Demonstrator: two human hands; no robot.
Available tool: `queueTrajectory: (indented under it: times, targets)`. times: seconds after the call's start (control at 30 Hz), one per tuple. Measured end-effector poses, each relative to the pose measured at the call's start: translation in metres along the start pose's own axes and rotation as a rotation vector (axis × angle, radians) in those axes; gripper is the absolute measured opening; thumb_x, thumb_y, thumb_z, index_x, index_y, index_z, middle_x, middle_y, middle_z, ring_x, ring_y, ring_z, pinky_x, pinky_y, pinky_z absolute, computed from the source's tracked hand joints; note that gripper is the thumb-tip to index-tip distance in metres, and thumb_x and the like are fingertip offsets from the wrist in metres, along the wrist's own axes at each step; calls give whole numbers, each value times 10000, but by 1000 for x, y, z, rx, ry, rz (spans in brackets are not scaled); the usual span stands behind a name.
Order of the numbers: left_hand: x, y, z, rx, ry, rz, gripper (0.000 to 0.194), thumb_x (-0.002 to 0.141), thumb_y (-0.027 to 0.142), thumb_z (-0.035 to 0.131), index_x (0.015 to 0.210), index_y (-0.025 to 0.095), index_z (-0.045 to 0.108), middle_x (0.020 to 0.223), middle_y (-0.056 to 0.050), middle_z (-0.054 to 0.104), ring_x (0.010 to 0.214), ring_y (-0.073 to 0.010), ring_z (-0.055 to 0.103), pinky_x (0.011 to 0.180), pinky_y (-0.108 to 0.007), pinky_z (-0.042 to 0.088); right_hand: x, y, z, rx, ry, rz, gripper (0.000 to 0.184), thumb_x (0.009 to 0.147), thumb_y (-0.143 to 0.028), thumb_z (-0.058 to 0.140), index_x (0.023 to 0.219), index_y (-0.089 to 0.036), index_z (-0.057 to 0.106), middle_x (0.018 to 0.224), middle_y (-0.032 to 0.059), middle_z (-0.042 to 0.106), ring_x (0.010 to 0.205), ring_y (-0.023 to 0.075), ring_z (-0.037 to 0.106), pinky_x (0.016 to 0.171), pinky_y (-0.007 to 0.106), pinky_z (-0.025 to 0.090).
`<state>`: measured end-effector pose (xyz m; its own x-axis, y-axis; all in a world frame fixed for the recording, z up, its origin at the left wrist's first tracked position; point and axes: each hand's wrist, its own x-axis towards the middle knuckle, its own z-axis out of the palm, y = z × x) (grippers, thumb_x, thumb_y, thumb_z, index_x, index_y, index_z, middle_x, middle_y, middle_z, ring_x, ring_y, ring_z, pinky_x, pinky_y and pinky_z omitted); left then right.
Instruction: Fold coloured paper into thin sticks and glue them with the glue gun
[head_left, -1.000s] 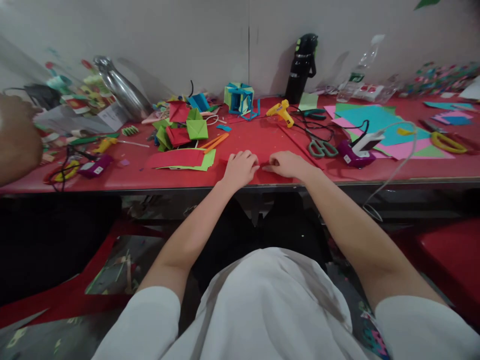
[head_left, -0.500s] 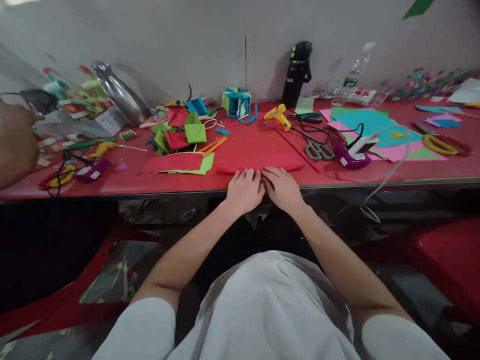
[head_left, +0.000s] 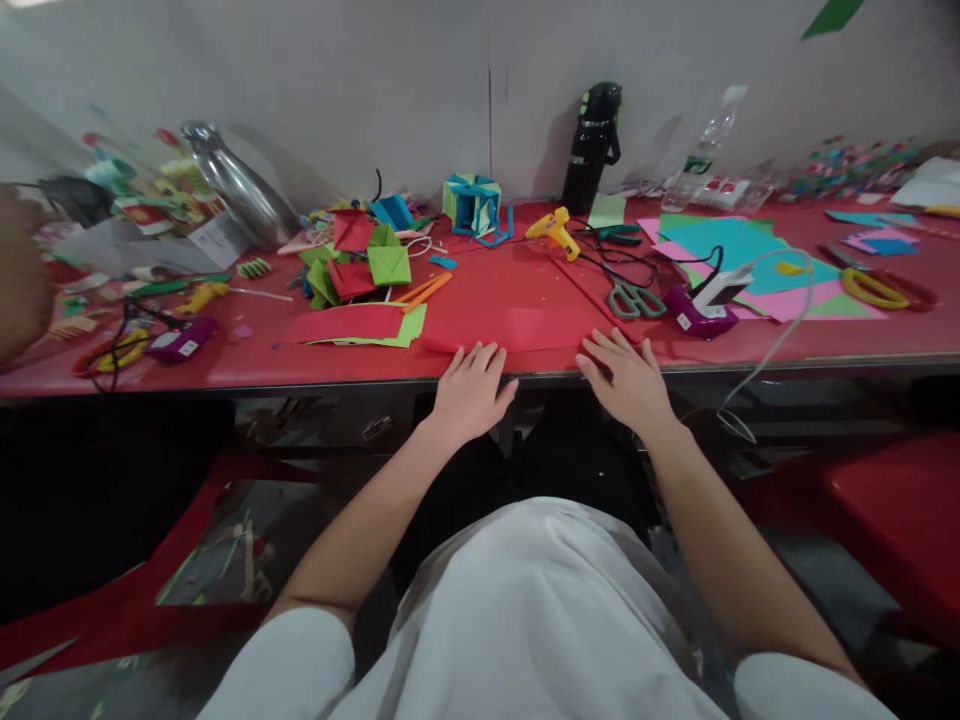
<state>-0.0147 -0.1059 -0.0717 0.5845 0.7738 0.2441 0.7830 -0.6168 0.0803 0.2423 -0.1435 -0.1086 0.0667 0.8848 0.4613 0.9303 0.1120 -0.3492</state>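
A folded red paper sheet (head_left: 517,328) lies at the near edge of the red table (head_left: 247,365). My left hand (head_left: 469,390) rests flat at its near left edge, fingers stretched out and apart. At the sheet's near right corner lies my right hand (head_left: 630,378), fingers spread flat on the table edge. Neither hand grips anything.
Green-handled scissors (head_left: 628,297), a yellow glue gun (head_left: 553,229), a purple device with a white cable (head_left: 701,305) and coloured paper sheets (head_left: 750,250) lie to the right. Folded red and green papers (head_left: 360,265), a blue paper cube (head_left: 474,203) and a black bottle (head_left: 594,145) stand behind. Another person's hand (head_left: 19,275) is at far left.
My hands, together at the sheet's middle half a second ago, have slid apart along its near edge, the right one moving further right. The fingers have gone from curled to flat.
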Motion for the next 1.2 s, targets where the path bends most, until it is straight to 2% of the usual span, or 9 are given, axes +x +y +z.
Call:
queueTrajectory:
  times: [0.27, 0.33, 0.43, 0.5, 0.63, 0.73, 0.83, 0.93, 1.2]
  targets:
    - [-24, -13, 0, 5, 36, -2, 477, 1011, 355, 421, 1461, 214, 492, 1500, -102, 526, 1421, -293, 447, 1235, -506, 260, -12, -2, 0, 93, 84, -52, 306, 960, -445, 537, 1141, -282, 723, 1363, 65, 658, 1365, 311, 510, 1167, 641, 256]
    - [-23, -8, 1, 34, 35, -6, 504, 998, 351, 443, 1482, 210, 472, 1491, -130, 520, 1430, -326, 429, 1228, -533, 258, -14, -1, 3, 107, 91, -59, 302, 945, -440, 566, 1158, -283, 710, 1351, 64, 665, 1343, 299, 530, 1172, 607, 264]
    - [-13, 7, 4, 49, 44, -26, 547, 963, 327, 486, 1466, 112, 479, 1494, -193, 487, 1465, -377, 357, 1230, -534, 249, -14, 1, 6, 117, 110, -52, 297, 924, -438, 603, 1159, -284, 700, 1333, 56, 673, 1323, 285, 545, 1181, 568, 253]
    - [-5, 18, 8, 25, 49, 0, 553, 942, 292, 493, 1444, 60, 482, 1541, -208, 431, 1492, -365, 308, 1243, -508, 229, -13, 1, 6, 119, 120, -38, 285, 923, -441, 603, 1141, -285, 702, 1324, 57, 673, 1319, 284, 546, 1178, 560, 255]
    - [4, 32, 16, -38, 22, 96, 568, 936, 259, 465, 1478, 92, 433, 1583, -172, 401, 1498, -304, 322, 1251, -486, 215, -11, -9, 1, 94, 132, 1, 282, 929, -442, 582, 1108, -270, 716, 1325, 89, 660, 1330, 308, 530, 1155, 570, 291]
    - [4, 33, 20, -58, 19, 109, 602, 921, 253, 476, 1501, 106, 405, 1600, -154, 378, 1501, -288, 319, 1251, -475, 220, -8, -27, 1, 53, 103, -53, 350, 936, -424, 566, 1198, -232, 695, 1420, 118, 598, 1405, 324, 453, 1192, 585, 234]
    - [4, 28, 21, -74, 17, 122, 646, 884, 252, 524, 1498, 90, 408, 1600, -162, 375, 1499, -286, 325, 1253, -460, 222, -5, -49, 9, 67, -60, -220, 488, 948, -365, 533, 1398, -181, 576, 1493, 118, 541, 1441, 291, 420, 1235, 538, 199]
    - [3, 19, 18, -72, -22, 124, 683, 863, 267, 554, 1507, 96, 405, 1611, -144, 360, 1505, -279, 313, 1259, -432, 214, -2, -60, 16, 76, -168, -267, 568, 969, -338, 488, 1503, -146, 461, 1516, 124, 510, 1432, 259, 442, 1237, 495, 241]
    - [-30, -34, -1, 76, -61, -88, 714, 930, 381, 501, 1560, 98, 323, 1648, -115, 275, 1533, -265, 243, 1266, -435, 173, -3, -55, 12, 35, -164, -283, 537, 1008, -403, 463, 1484, -158, 493, 1513, 95, 512, 1424, 238, 454, 1216, 460, 309]
